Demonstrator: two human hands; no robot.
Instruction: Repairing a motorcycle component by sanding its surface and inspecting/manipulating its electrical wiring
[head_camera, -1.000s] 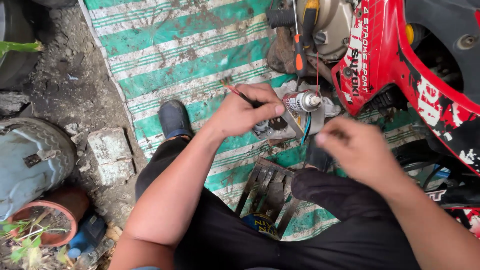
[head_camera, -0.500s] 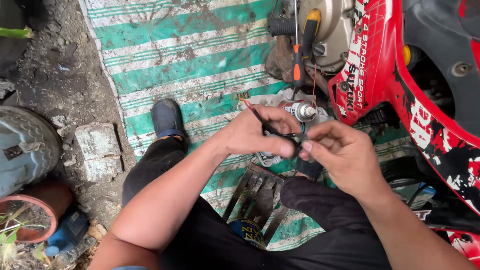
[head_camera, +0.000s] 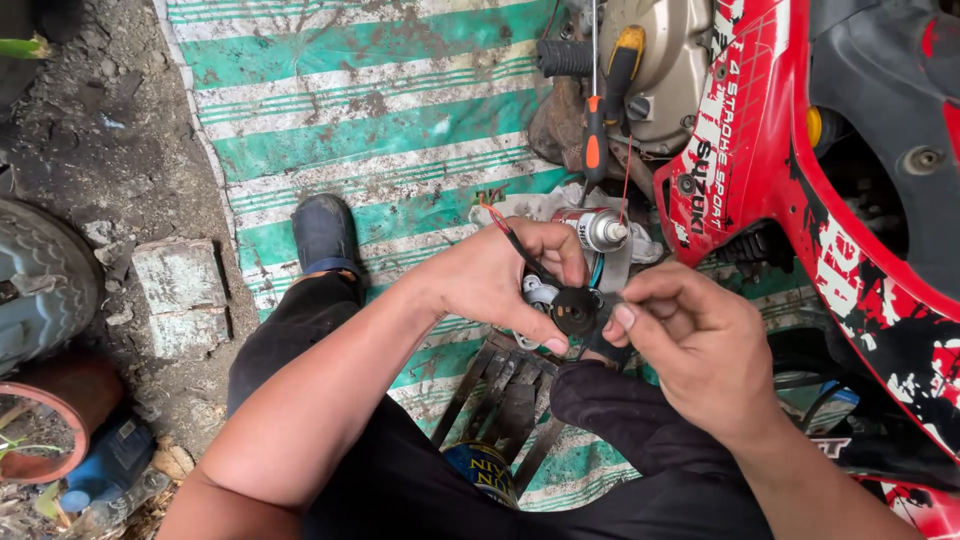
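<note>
My left hand (head_camera: 505, 280) grips a small round black part (head_camera: 575, 310) with thin black and red wires (head_camera: 510, 238) running up from it over my fingers. My right hand (head_camera: 690, 340) meets it from the right, thumb and forefinger pinching the part's right edge. Both hands hover above my knees, just in front of a silver spray can (head_camera: 600, 230) lying on a rag. I sit low on the ground in black trousers, my left foot in a dark shoe (head_camera: 325, 235).
A red motorcycle (head_camera: 800, 180) fills the right side, its engine cover (head_camera: 660, 60) above. Two screwdrivers, orange-black (head_camera: 594, 140) and yellow-black (head_camera: 622, 60), stand by the engine. A green-white striped mat (head_camera: 380, 110) covers the ground. Left lie a tyre (head_camera: 40, 280), a brick (head_camera: 185, 295) and a clay pot (head_camera: 50, 410).
My two hands came together; the right hand, a second ago apart and lower right, now pinches the black part that the left hand holds. The left hand dropped slightly toward my knees.
</note>
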